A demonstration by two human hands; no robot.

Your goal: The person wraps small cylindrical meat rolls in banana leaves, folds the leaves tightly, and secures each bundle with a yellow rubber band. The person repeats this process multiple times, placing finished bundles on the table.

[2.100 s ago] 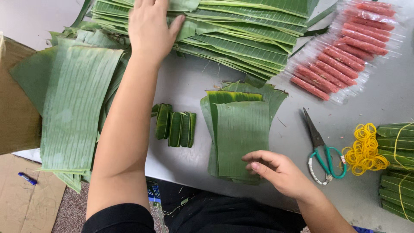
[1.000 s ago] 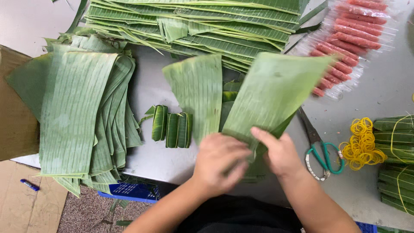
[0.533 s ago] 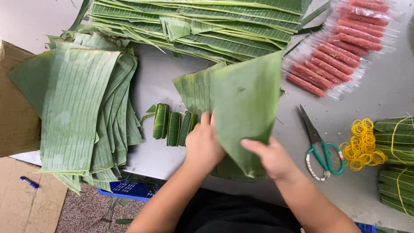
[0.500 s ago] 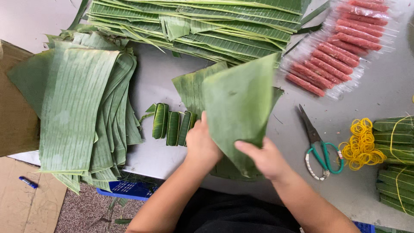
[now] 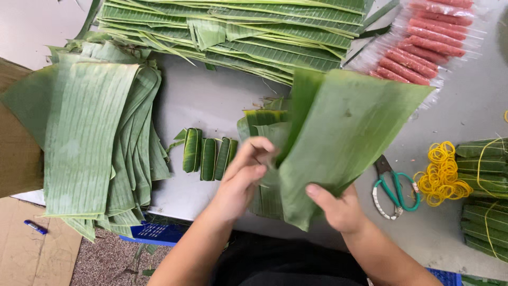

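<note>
Both my hands hold a broad piece of green banana leaf [image 5: 346, 127] lifted above the grey table [image 5: 211, 103]. My left hand [image 5: 244, 177] pinches its lower left edge with fingers curled. My right hand [image 5: 338, 207] grips its bottom edge from underneath, thumb on top. Beneath the lifted leaf lies a small stack of cut leaf pieces [image 5: 262, 124]. Three small rolled leaf bundles [image 5: 208, 156] lie just left of my left hand.
A big pile of cut leaves [image 5: 90, 137] fills the left side; long leaf strips [image 5: 227, 32] lie along the back. Red sausages in clear wrap [image 5: 423, 42] sit back right. Green-handled scissors [image 5: 394, 185], yellow rubber bands [image 5: 442, 172] and tied leaf packets [image 5: 484, 185] are at right.
My left hand came back from the far leaf pile with a leaf. Both hands then lifted it, and it now tilts to the right, spread wider.
</note>
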